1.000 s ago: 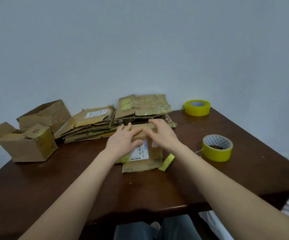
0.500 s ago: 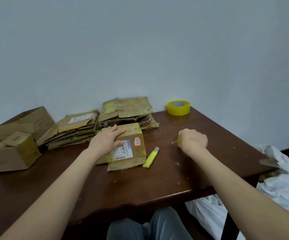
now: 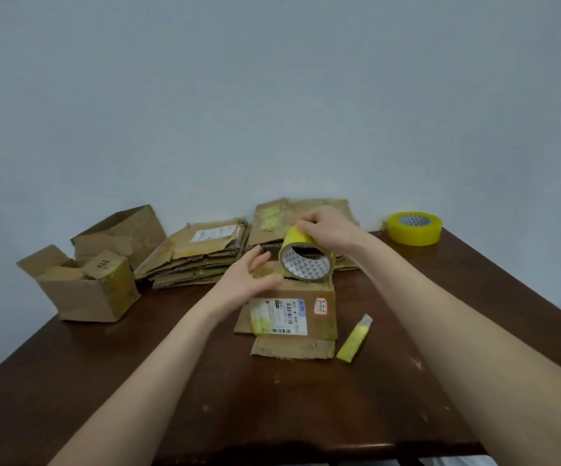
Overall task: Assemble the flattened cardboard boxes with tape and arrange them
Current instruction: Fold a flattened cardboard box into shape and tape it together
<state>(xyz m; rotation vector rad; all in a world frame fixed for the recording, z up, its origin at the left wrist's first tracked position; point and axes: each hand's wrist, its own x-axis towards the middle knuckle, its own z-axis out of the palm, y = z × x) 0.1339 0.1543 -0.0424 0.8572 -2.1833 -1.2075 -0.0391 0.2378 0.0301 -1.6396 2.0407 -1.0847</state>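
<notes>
Above the box [image 3: 309, 295], right grip [image 3: 329, 230] grasps the tape roll [image 3: 306, 265]; left grip [image 3: 245, 280] released.

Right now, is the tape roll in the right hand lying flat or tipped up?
Tipped up: the right hand grips the tape roll by its rim, and its hollow core faces the viewer.

A: What can you read on the front box [image 3: 322, 326]?
B: Your white shipping label [image 3: 279, 316] shows barcodes, its print too small; the handwriting on the orange-edged sticker [image 3: 321, 306] is unclear.
A: And your left box [image 3: 84, 297]?
B: Its flap [image 3: 102, 264] reads roughly "118".
</notes>
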